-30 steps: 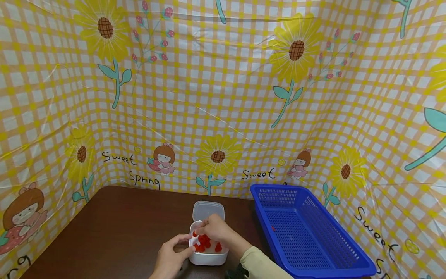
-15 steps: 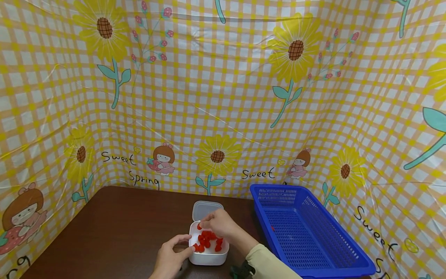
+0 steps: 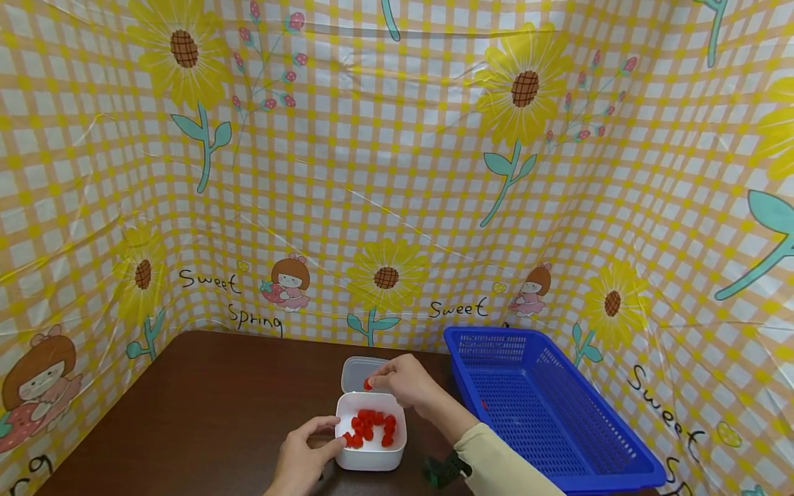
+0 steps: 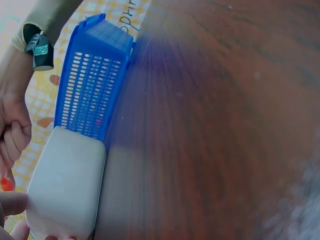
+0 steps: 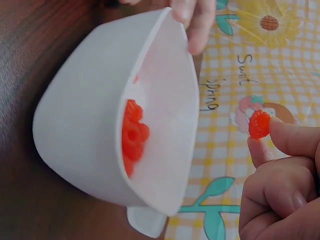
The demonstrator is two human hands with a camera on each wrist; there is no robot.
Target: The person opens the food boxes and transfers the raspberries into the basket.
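Note:
Out in front, my right hand (image 3: 406, 380) pinches a red raspberry (image 5: 259, 124) between thumb and fingertip, above the back rim of a white box (image 3: 371, 460). Several more raspberries (image 3: 367, 417) lie inside that box, mostly in a cluster at its middle and right. My left hand (image 3: 305, 451) holds the box at its left side, fingers and thumb at the rim. In the left wrist view the box's plain outer wall (image 4: 67, 182) shows, with a finger (image 4: 12, 202) touching its edge.
A translucent lid (image 3: 356, 374) lies behind the box, partly covered by the right hand. To the right stands a large blue basket (image 3: 527, 406) with a small red thing (image 3: 484, 405) at its left wall. Dark wooden table (image 3: 236, 393); patterned cloth (image 3: 384, 172) rises behind.
My right hand has lifted the pinched raspberry out of the box, moving back and to the right, over the lid. The left hand has stayed at the box.

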